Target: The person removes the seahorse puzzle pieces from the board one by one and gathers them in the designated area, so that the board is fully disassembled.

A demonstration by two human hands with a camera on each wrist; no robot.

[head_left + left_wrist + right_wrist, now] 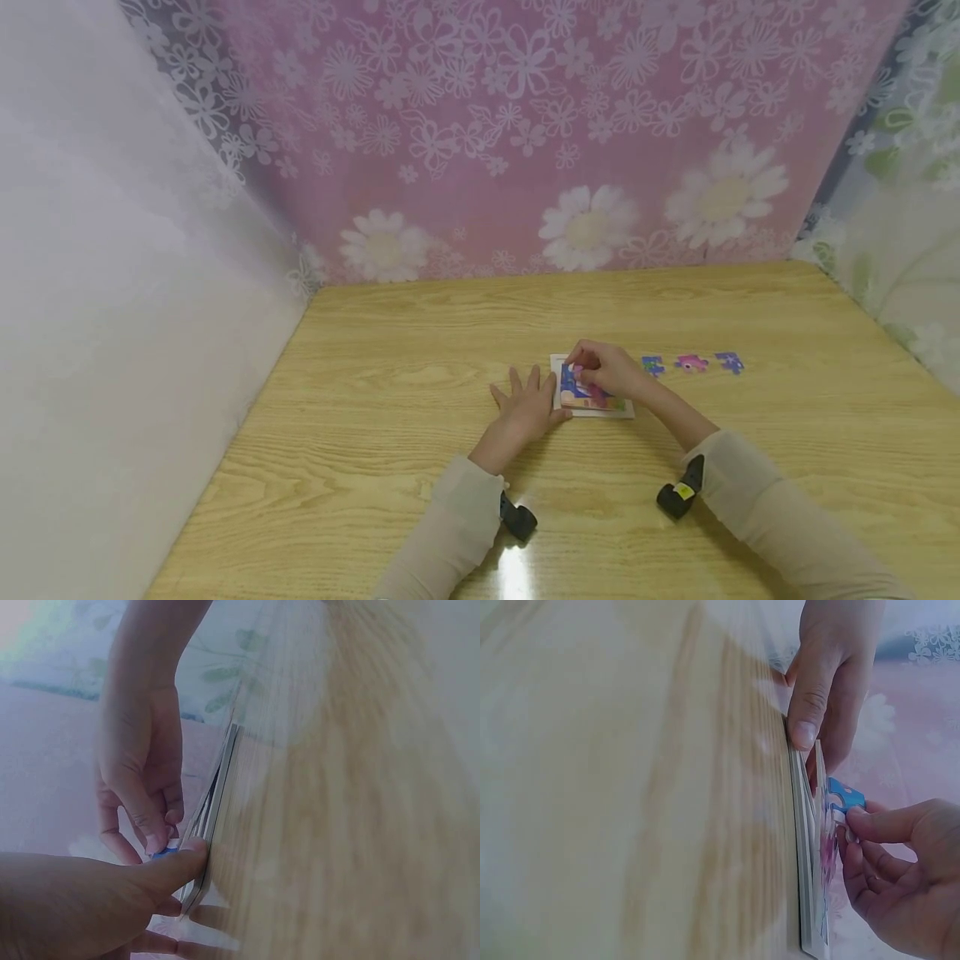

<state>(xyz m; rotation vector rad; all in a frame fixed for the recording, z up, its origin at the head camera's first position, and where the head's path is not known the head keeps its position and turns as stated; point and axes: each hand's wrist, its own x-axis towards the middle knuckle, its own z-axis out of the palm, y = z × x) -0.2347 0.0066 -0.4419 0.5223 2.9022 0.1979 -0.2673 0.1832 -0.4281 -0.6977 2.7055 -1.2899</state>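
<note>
A small jigsaw board (628, 413) with a pale border and a colourful picture lies on the table. My left hand (522, 413) rests at its left side with fingers spread on the wood, and the thumb (184, 866) touches the board's near edge. Over the picture, my right hand (611, 372) pinches a blue jigsaw piece (846, 793) between thumb and fingers. In the right wrist view the piece is tilted up against the board's face. Part of the picture is hidden under the right hand.
To the right of the board lie three loose jigsaw pieces in a row: a blue-green one (652, 365), a pink one (691, 363) and a blue-purple one (729, 362). The wooden table (420, 333) meets a pink flowered backdrop (465, 200) at the back.
</note>
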